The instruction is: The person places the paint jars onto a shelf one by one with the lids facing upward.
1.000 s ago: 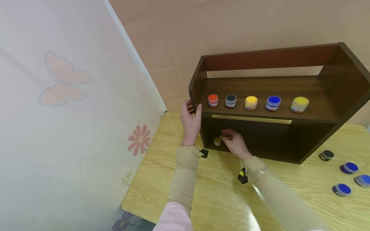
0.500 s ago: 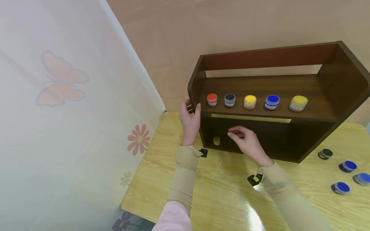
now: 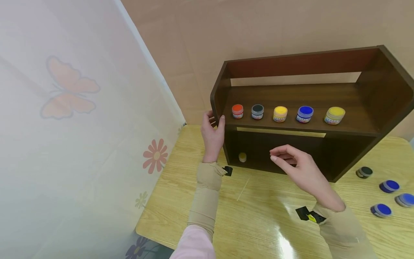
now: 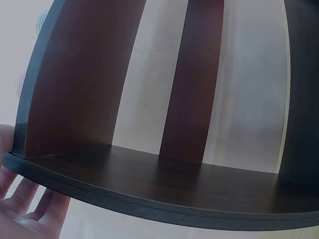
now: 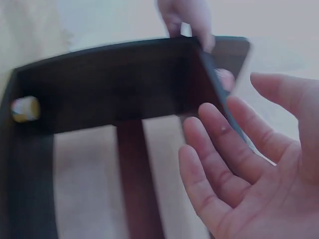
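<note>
A dark brown two-tier wooden shelf (image 3: 302,129) stands on the table. My left hand (image 3: 213,138) grips the front edge of its left side panel, thumb on the inner side and fingers around the outside, as the left wrist view also shows. In front of the lower compartment my right hand (image 3: 302,169) is raised, fingers loosely bent and holding nothing. A small yellow paint jar (image 3: 242,157) sits at the left end of that lower compartment. Along the upper board runs a row of paint jars: red (image 3: 237,111), black (image 3: 257,112), orange-yellow (image 3: 280,114), blue (image 3: 304,114) and yellow (image 3: 334,115).
Right of the shelf, a black-lidded jar (image 3: 364,172) and three blue ones, the nearest a blue jar (image 3: 381,210), stand on the wood-grain table (image 3: 255,223). A pale curtain (image 3: 106,151) with flower prints hangs at the left. Beige cloth (image 3: 181,39) covers the back.
My right hand has drawn away from the yellow jar in the lower compartment, moving right and toward me. The jar stays at the left end. My left hand keeps its grip on the side panel.
</note>
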